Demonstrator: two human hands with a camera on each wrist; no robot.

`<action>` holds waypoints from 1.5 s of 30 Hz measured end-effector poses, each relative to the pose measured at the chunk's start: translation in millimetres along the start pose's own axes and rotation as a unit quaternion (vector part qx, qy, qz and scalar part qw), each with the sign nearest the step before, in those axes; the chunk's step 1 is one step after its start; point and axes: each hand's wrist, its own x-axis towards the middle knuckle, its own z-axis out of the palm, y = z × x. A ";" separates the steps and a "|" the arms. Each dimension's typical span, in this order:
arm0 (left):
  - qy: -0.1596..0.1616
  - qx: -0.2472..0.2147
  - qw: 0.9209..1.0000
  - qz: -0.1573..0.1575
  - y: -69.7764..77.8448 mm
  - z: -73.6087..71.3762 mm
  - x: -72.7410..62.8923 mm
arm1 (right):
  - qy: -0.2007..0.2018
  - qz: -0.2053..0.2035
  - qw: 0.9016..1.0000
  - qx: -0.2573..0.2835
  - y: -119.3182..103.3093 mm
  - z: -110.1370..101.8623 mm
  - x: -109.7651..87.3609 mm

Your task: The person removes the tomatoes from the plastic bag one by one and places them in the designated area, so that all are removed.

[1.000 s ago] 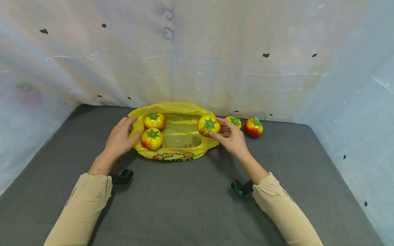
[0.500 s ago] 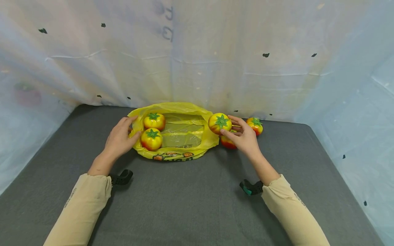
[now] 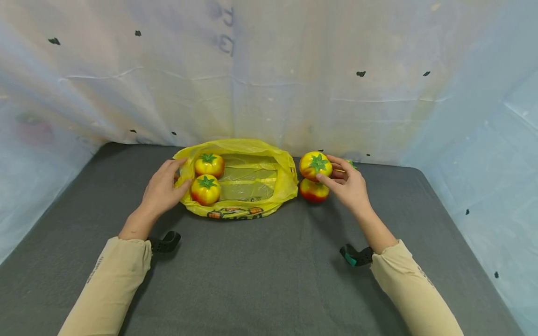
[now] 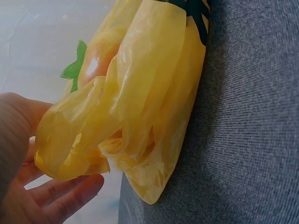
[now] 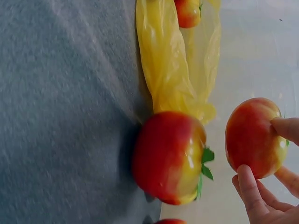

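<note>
A yellow plastic bag (image 3: 241,212) lies with its mouth spread wide, two glossy yellow-red tomatoes (image 3: 205,190) at its left side. My left hand (image 3: 164,186) holds the bag's left edge, thumb on the inner side; in the left wrist view a bag loop (image 4: 70,135) passes between thumb and fingers. Right of the bag, my right hand (image 3: 346,186) grips a tomato (image 5: 252,140) between thumb and fingers, raised off the table. Another tomato (image 3: 314,192) rests on the table beside the bag, partly covered by the held one in the head view.
Behind my right hand one more tomato (image 3: 352,164) is mostly hidden. The dark grey table (image 3: 252,280) backs onto a pale plastic sheet wall (image 3: 269,84), with another sheet (image 3: 508,196) along the right.
The right hand has moved right with the tomato, from over the bag's right rim to beyond it. The left hand stays at the bag's left edge.
</note>
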 end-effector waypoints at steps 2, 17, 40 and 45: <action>-0.001 -0.002 1.000 -0.002 0.0 -0.2 0.0 | 0.005 -0.007 1.000 -0.001 0.7 -3.7 0.7; 0.002 -0.002 1.000 0.002 -1.2 1.0 0.7 | 0.024 -0.002 0.999 -0.035 11.4 -25.3 2.7; -0.004 0.000 1.000 -0.003 -2.5 0.1 1.5 | 0.019 0.026 0.997 -0.073 27.2 -41.5 -4.4; -0.002 0.001 1.000 -0.002 -3.1 0.3 1.3 | 0.004 0.032 0.996 -0.087 32.6 -46.1 -7.6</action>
